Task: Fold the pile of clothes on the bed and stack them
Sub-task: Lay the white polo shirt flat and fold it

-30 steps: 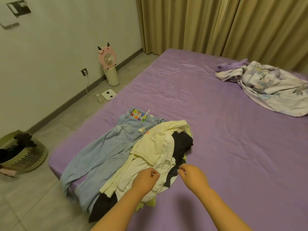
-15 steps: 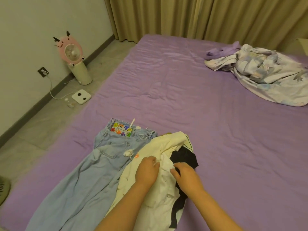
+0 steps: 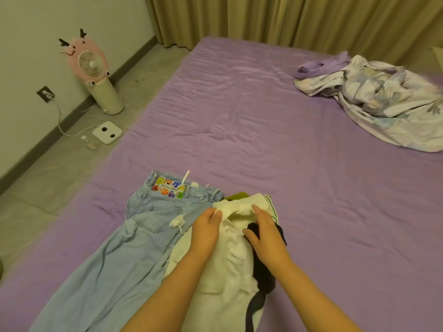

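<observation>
Both hands are down on the pile at the near edge of the purple bed [image 3: 239,121]. The left hand [image 3: 206,230] pinches the upper edge of the cream-white top [image 3: 230,264] between thumb and fingertips, bunching the cloth there. The right hand [image 3: 266,233] lies on the same garment just beside it, fingers fairly straight and resting on the fabric, thumb spread toward a black garment [image 3: 262,271] that shows from under the white one along its right side. A sliver of olive-green cloth [image 3: 236,195] peeks out at the far edge of the pile. To the left, light blue jeans [image 3: 134,248] lie flat with the waistband away from the camera, a colourful patch on it, and the white top overlaps their right side. Well apart, at the far right of the bed, sits a crumpled pale floral bedsheet [image 3: 383,104]. On the floor at left stands a pink deer-faced fan [image 3: 93,68], with 1 white scale [image 3: 107,132] near it, and beige curtains [image 3: 287,17] hang behind the bed.
</observation>
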`<move>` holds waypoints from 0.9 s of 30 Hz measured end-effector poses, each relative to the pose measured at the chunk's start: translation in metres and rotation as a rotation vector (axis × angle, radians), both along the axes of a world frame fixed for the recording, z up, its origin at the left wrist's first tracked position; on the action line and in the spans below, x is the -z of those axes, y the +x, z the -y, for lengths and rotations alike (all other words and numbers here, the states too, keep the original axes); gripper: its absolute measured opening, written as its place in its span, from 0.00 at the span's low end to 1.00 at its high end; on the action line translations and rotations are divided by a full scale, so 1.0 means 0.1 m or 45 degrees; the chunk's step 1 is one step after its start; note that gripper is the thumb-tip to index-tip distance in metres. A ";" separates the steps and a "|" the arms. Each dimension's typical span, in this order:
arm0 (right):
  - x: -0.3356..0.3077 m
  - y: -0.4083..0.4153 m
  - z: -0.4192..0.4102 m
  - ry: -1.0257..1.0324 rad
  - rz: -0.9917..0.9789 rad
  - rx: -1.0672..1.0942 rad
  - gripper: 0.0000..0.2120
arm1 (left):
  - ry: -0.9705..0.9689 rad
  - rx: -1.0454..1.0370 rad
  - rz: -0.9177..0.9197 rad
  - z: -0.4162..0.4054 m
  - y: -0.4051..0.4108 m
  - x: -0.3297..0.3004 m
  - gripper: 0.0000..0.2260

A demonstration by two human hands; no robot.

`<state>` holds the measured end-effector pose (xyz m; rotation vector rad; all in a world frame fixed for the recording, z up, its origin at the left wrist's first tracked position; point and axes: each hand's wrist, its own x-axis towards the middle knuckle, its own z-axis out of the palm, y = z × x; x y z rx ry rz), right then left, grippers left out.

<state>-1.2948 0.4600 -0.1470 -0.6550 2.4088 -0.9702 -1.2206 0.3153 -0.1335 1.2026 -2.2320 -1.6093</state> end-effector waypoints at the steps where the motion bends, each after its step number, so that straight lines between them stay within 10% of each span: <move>1: -0.10 -0.06 0.02 -0.018 -0.042 -0.033 0.32 | 0.015 0.042 -0.027 0.02 0.02 -0.11 0.12; 6: -0.67 -0.27 0.07 0.277 -0.243 -0.342 0.16 | 0.048 0.222 -0.117 0.00 0.12 -0.80 0.12; 10: -1.25 -0.20 -0.08 -0.041 -0.124 -0.201 0.02 | -0.071 0.205 -0.194 0.01 0.29 -1.41 0.09; 27: -3.55 0.46 -0.76 -0.915 -0.125 -0.151 0.06 | -0.471 0.186 -0.474 -0.76 1.08 -3.61 0.11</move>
